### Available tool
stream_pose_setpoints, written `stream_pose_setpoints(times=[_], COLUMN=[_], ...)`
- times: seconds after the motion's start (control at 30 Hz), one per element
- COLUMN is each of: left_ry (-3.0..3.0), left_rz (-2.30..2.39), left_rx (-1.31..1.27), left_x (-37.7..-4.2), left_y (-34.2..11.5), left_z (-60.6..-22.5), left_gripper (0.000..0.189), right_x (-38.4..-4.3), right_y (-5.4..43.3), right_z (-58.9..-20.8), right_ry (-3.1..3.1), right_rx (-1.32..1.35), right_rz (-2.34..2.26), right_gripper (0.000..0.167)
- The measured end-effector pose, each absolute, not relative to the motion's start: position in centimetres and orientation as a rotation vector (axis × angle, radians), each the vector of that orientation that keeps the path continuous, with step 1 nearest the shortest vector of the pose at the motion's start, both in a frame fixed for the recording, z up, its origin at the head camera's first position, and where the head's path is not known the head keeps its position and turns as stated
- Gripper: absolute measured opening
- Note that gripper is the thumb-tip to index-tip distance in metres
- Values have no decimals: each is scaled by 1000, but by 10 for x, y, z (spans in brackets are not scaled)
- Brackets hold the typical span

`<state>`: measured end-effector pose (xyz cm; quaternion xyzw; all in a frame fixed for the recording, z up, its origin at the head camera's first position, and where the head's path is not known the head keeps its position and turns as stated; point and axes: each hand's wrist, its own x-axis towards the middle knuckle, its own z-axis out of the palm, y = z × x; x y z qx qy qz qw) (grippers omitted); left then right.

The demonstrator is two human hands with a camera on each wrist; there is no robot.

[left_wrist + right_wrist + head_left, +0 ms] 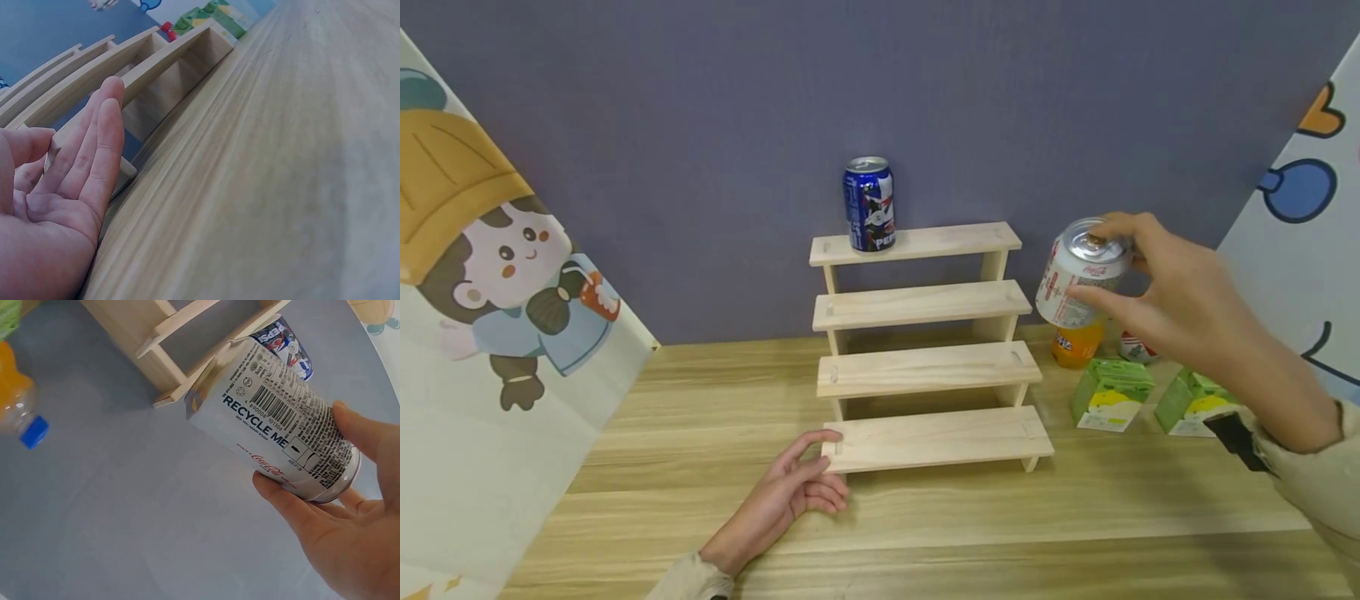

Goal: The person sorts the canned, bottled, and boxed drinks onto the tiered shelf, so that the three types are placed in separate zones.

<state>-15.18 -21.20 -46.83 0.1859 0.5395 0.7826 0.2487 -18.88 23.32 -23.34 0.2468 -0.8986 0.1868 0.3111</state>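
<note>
Here's the right hand [1180, 292], thumb and fingers curled round a white-and-silver Coca-Cola can [1067, 293], holding it tilted in the air to the right of a pale four-step wooden stand [925, 371]! Down low, the left hand [786, 492] pinches the left end of the bottom step, its other fingers below the board. Up top, a shiny blue Pepsi can [871, 208] stands upright, left of centre on the highest step. And over on the wood-grain table [940, 533], an orange plastic bottle [1075, 348] sits behind two green-and-white cartons [1108, 404].
</note>
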Motion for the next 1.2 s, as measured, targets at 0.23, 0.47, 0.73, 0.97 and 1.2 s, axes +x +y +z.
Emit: stream_pose_setpoints(times=[0.23,0.47,0.73,0.97,1.2], left_ry=[1469,1457,1463,1457,1452], left_rz=[2134,2134,2138,2150,2154], left_rx=[552,527,521,488,502], left_x=[-151,-150,-151,-152,-151], left_y=[-212,-211,-212,-211,-211], left_z=[-468,-467,-468,-469,-470], left_gripper=[43,43,43,43,42], right_x=[-203,-220,-242,-264,-287], right_y=[214,201,191,184,176], right_z=[-223,-214,-209,-202,-198], right_ry=[-2335,-2315,-2303,-2280,-2260], right_rx=[739,781,798,777,779], right_rz=[585,622,710,773,829], right_gripper=[69,62,56,56,55])
